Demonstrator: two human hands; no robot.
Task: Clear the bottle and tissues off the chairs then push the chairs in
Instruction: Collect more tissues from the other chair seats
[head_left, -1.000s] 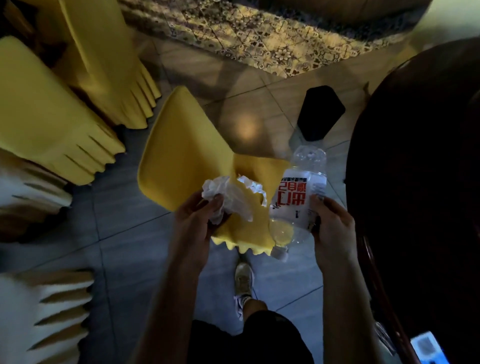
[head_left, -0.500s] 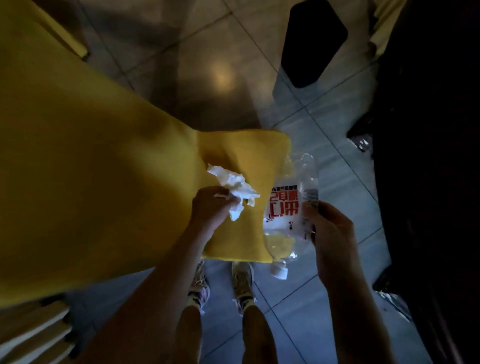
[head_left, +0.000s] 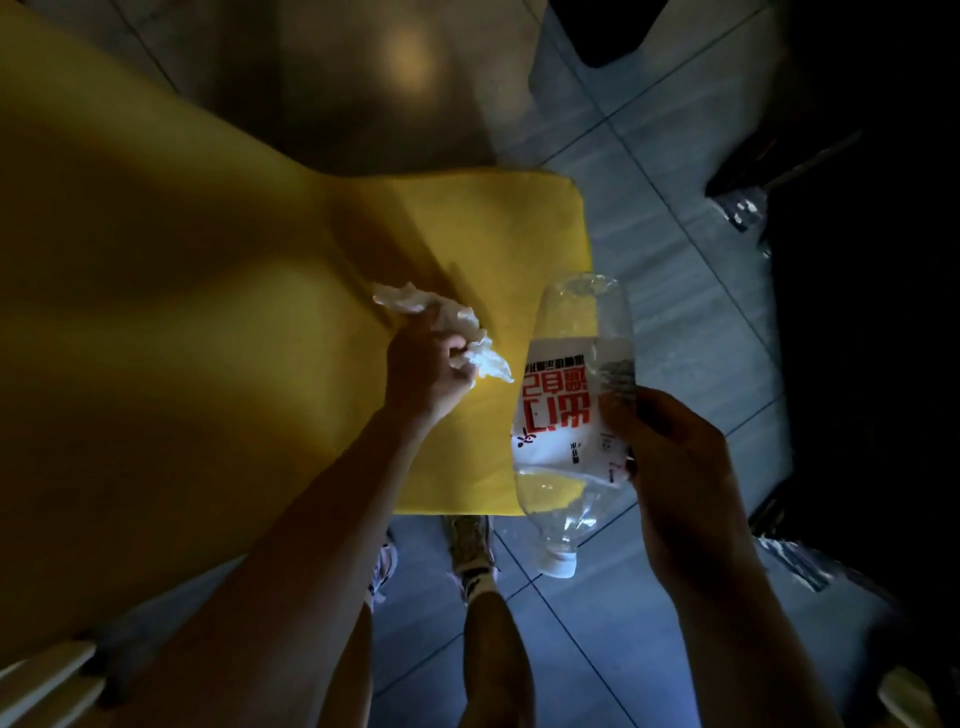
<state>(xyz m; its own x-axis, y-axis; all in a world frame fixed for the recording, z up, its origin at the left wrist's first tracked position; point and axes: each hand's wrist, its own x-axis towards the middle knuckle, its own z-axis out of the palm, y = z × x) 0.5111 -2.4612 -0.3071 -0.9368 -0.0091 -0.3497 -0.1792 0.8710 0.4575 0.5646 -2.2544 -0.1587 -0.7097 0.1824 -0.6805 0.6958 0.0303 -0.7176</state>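
Tissues (head_left: 447, 332) sit crumpled, soft and light, in our clenched left hand (head_left: 426, 371); our right hand (head_left: 670, 447) grips the seemingly near-empty, crushable bottle (head_left: 571, 415) mid-label.

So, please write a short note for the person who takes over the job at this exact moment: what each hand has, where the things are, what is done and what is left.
Left hand: closed on the crumpled tissues, just above the seat of the yellow-covered chair.
Right hand: holds the plastic bottle upside down, white cap toward the floor, beside the seat's edge.
Done: nothing else is visible on the part of this seat in view.
Left: dispose of the bottle and tissues, then push the chairs in. No bin is clearly visible, and the right side of the view is too dark to make out.
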